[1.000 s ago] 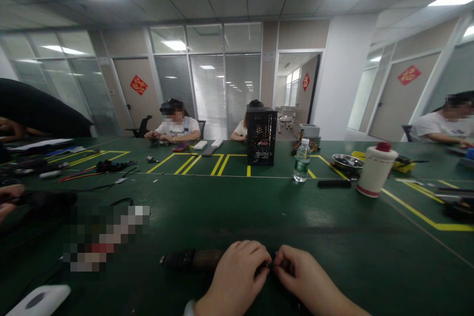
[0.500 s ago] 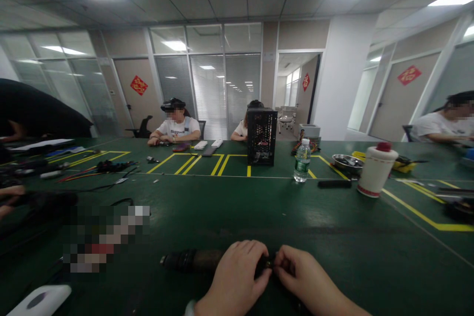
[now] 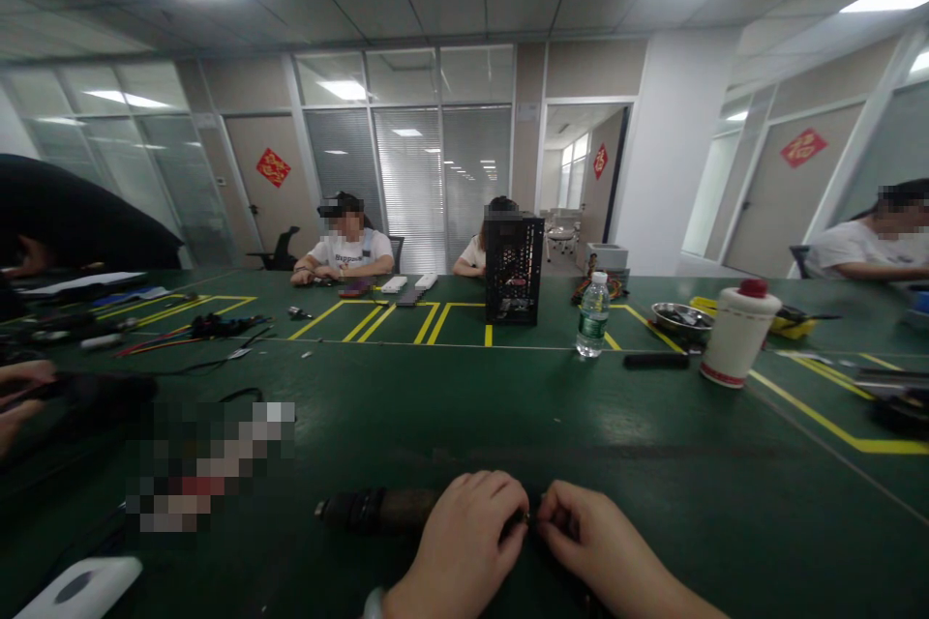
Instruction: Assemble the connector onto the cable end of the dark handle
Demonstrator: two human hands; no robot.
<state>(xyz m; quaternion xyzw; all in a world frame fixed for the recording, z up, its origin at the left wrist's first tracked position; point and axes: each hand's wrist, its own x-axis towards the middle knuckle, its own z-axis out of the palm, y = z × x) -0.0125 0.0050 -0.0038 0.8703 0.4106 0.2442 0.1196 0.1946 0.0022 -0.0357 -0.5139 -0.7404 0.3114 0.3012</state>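
**A:** We're in a bright office room with glass partitions and ceiling panels, and in front of us runs a long dark green workbench (image 3: pixel 653 435) marked with yellow tape lines (image 3: pixel 820 406). What do we have at the near edge?

**B:** We have a black-and-brown cylindrical part (image 3: pixel 377 509) lying along the bench, its right end running behind our left hand (image 3: pixel 461 542). Our right hand (image 3: pixel 602 542) comes in from the other side, just beside the left.

**A:** How's our grip?

**B:** Both hands are nearly closed, with the fingers curled inward. Between the fingertips (image 3: pixel 541 515) we're pinching a small dark piece (image 3: pixel 527 517), mostly hidden. We can't tell whether it belongs to the cylindrical part.

**A:** And nearby?

**B:** A white oval device (image 3: pixel 76 590) sits at the lower left, and a pixelated patch (image 3: pixel 210 464) hides whatever lies beyond it. Farther up stand a clear water bottle (image 3: pixel 593 314), a white bottle with a red cap (image 3: pixel 738 334), and a black mesh computer case (image 3: pixel 513 269).

**A:** Anyone else with us?

**B:** Yes, a co-worker's hand (image 3: pixel 21 397) shows at the left edge, well apart from ours, and a seated person in a white T-shirt (image 3: pixel 348 250) is across the bench.
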